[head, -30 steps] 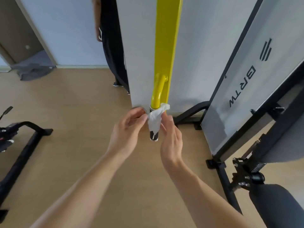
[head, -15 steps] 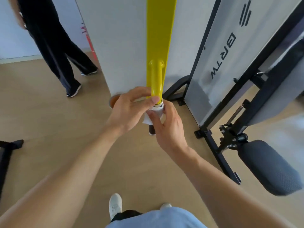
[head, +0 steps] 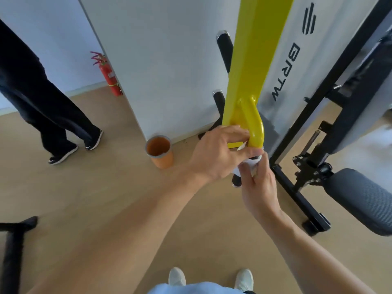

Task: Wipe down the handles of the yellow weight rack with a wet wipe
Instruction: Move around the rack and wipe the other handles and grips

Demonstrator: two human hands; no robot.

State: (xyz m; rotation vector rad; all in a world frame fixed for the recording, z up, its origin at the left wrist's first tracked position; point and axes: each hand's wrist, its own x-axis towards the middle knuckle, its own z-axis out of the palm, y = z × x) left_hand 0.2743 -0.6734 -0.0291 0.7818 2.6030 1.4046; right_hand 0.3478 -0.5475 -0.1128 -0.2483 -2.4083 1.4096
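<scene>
While both my hands pinch wet wipe (head: 244, 164) around black handle (head: 237, 181) below yellow weight rack (head: 252, 66): left hand (head: 218, 154) steadies top, right hand (head: 257, 183) clenched on wipe. Best to twist, slide down full length, keep wipe wrapped.

You can read one word: "BRTW" (head: 285, 74), in dark block letters running lengthwise down the white panel (head: 318, 66) right of the yellow upright. Above it on that panel sits a logo of three dark bars (head: 308, 19). The label on the red fire extinguisher (head: 109, 75) is too small to read.
</scene>
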